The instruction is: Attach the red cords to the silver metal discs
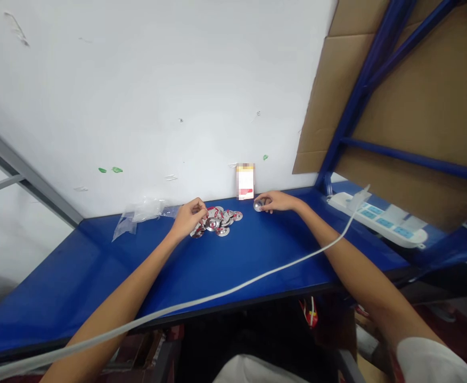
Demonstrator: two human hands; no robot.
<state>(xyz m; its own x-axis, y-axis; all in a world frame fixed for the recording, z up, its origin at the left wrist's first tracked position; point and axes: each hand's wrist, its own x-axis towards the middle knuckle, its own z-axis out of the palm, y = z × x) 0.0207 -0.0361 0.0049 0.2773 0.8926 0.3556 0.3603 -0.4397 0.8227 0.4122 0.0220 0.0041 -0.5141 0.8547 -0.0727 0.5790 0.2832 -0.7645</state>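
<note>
Left hand at discs, right hand pinching disc

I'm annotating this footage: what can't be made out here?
All in the head view:
Lower discs in the pile: covered by upper ones.
Whether the left hand grips a disc: hidden by the hand itself.
Part of the single disc: covered by the right hand.
Upright panel: content pixelated.
Right sleeve: cut off by the bottom edge.

The blue tabletop carries piled metal discs, clear plastic and an upright card.
</note>
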